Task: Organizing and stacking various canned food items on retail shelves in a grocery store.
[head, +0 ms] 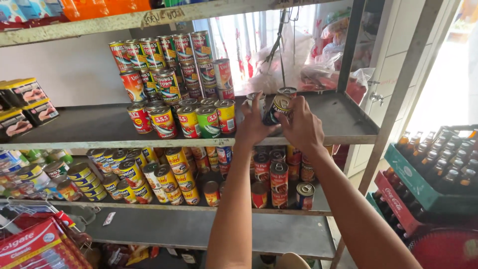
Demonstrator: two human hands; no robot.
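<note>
two hands point(279, 127), three shelves point(318, 112)

Middle shelf point(89, 130): stacked cans point(169, 69) at centre, flat tins point(22, 102) far left. Both hands, left hand point(254, 128) and right hand point(301, 127), hold one tilted can point(279, 107) right of the stack. More cans point(174, 174) on the shelf below. Bottle crates point(423, 184) stand right of the rack.

Your left hand point(253, 127) and right hand point(300, 127) together grip a tilted dark can point(277, 108) at the front edge of the grey metal shelf point(89, 127), right of the stacked cans point(186, 117).
</note>
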